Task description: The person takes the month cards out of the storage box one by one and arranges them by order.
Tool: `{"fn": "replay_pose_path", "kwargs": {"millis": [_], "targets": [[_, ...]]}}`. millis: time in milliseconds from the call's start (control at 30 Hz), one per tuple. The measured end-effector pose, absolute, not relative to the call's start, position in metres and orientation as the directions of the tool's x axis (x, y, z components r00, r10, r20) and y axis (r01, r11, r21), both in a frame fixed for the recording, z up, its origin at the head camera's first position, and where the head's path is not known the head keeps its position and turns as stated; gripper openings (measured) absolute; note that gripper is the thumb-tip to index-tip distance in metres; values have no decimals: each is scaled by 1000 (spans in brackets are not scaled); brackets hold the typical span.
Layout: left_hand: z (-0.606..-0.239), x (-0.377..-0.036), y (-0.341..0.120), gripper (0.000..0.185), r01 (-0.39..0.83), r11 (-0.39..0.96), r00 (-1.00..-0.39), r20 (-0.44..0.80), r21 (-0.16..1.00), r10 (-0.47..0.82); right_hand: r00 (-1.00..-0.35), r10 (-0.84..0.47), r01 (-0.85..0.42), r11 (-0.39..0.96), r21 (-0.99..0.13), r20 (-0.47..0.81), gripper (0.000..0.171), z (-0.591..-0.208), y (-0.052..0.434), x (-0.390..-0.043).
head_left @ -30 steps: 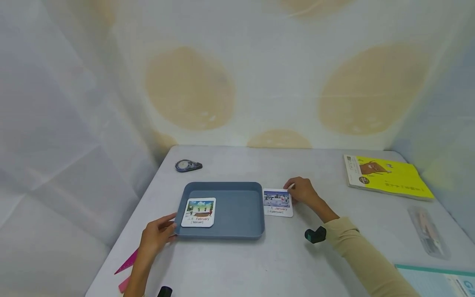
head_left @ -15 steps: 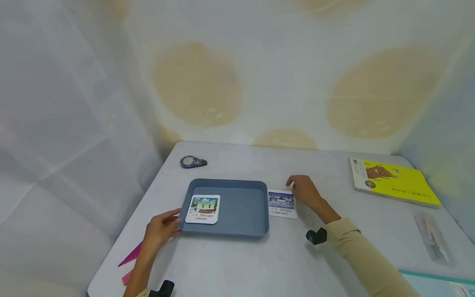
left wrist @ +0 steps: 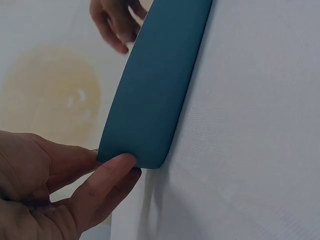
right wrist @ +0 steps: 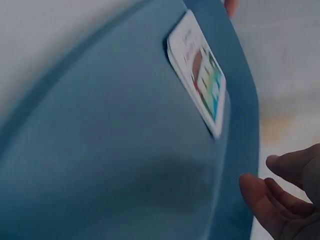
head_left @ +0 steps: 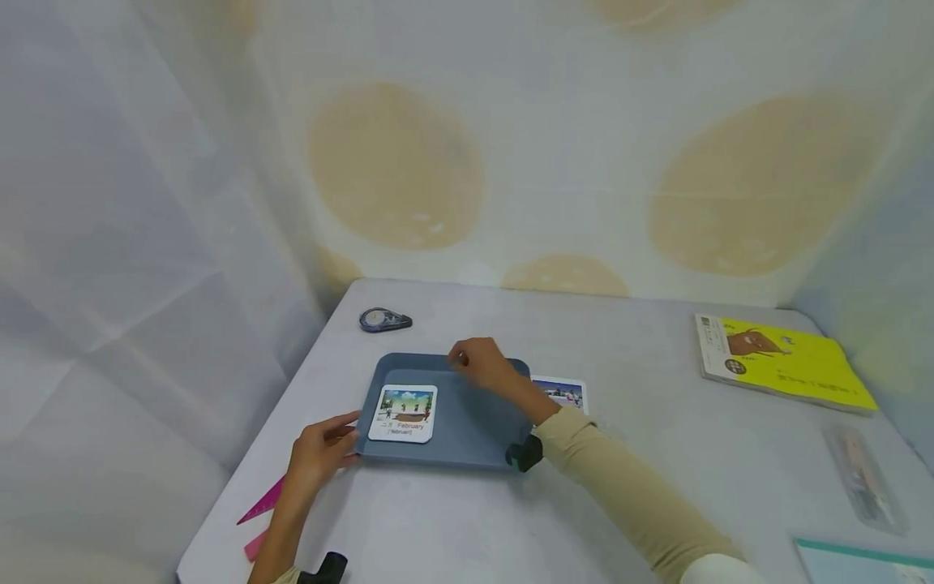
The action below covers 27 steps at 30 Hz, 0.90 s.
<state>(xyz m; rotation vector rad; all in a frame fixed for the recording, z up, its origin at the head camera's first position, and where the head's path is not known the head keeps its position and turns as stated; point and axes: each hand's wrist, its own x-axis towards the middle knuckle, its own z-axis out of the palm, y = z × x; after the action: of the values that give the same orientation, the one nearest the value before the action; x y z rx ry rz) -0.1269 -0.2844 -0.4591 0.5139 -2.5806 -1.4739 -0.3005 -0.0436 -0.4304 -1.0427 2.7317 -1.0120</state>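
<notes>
One hand of mine, the right hand [head_left: 484,365], is hovering over the far side of the tray [head_left: 460,430], released, its thumb and fingertips standing apart and grasping nothing. My left hand [head_left: 319,448] is pinching the tray's left end near the close corner, thumb and fingers gathering at the rim. Between the two, the February card [head_left: 404,414] is lying picture side up on the tray floor, toward the pinched end; whether more cards are resting beneath it I cannot tell. Past my right wrist, the January card [head_left: 565,392] is lying on the table [head_left: 438,519] just beside the tray's right end, my arm hiding part of it. By my reckoning the card work is standing partway: January is sitting outside, seemingly dealt with, while February is lying inside and looking like what is left. Farther off, a correction tape [head_left: 384,319] is resting behind the tray, and a yellow book [head_left: 788,361] is lying well apart on the right
</notes>
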Motion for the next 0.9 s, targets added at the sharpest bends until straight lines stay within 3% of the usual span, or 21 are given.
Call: {"fn": "replay_pose_path", "kwargs": {"millis": [133, 267, 400, 600, 767, 900], "targets": [[-457, -127, -280, 36, -238, 451, -930, -67, 860, -362, -773, -633, -506, 576, -641, 42, 19, -445, -77, -295], [-457, -126, -279, 36, -246, 437, -929, -83, 865, -360, -767, -642, -520, 631, -576, -11, 34, -456, -97, -287], [-459, -126, -281, 37, -241, 446, -927, -69, 862, -369, -763, -647, -571, 666, -481, 10, 40, -457, -106, -283], [-461, -125, -280, 37, -232, 445, -929, -60, 865, -366, -765, -638, -604, 667, -437, 84, 32, -458, -100, -283], [-461, -125, -280, 37, -241, 443, -926, -68, 864, -372, -760, -632, -608, 606, -513, 154, 22, -457, -92, -289], [-460, -124, -281, 38, -252, 437, -925, -82, 863, -372, -799, -597, -493, 589, -640, 66, 22, -448, -83, -292]]}}
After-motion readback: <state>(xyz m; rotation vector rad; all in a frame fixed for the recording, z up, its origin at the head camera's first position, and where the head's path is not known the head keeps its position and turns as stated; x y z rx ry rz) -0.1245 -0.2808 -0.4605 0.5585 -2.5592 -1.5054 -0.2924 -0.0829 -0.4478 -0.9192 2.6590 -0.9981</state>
